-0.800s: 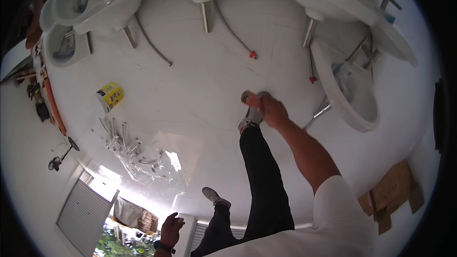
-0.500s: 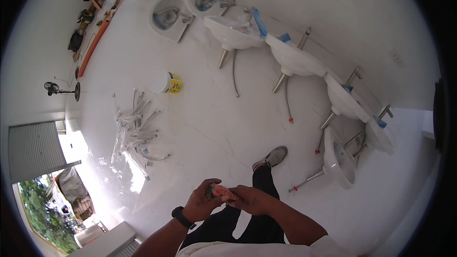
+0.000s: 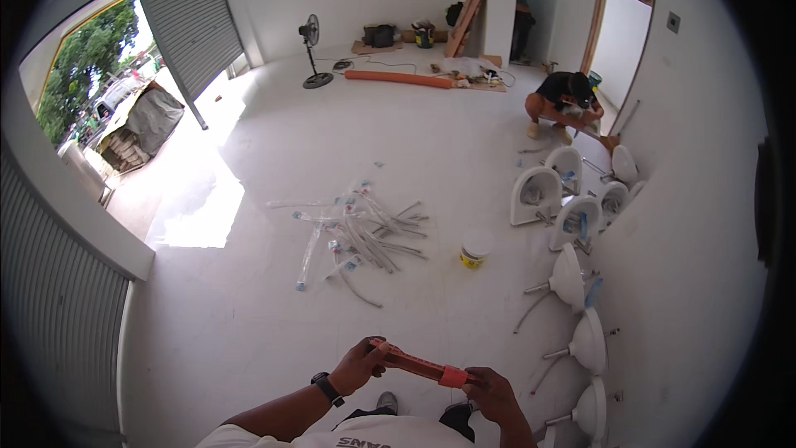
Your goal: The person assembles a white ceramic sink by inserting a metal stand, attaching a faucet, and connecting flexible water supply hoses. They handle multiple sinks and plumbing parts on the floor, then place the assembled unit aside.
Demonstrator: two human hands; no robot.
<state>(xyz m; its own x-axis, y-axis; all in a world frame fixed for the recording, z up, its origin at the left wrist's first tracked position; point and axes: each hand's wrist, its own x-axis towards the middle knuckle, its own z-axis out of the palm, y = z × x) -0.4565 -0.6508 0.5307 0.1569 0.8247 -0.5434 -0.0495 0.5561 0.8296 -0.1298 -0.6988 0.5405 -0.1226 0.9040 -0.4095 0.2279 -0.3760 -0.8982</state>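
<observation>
My left hand and my right hand hold a long red tool between them, in front of my body. It resembles a pipe wrench, with a brighter red band near its right part. The left fingers close round its left end, thumb on top. My right hand grips the other end, and the fingers hide the tip there. Ahead on the floor lies a loose heap of braided flexible hoses, several in clear plastic sleeves. White washbasins with taps and drain pipes line the right wall.
A white and yellow bucket stands between hoses and basins. Farther off, a person squats beside more basins. A standing fan, an orange tube and bags are at the back. A roller shutter borders the left opening.
My view has swung left and up, from the basin row to the whole room. The red tool, partly covered by both hands before, is now stretched out lengthwise between them.
</observation>
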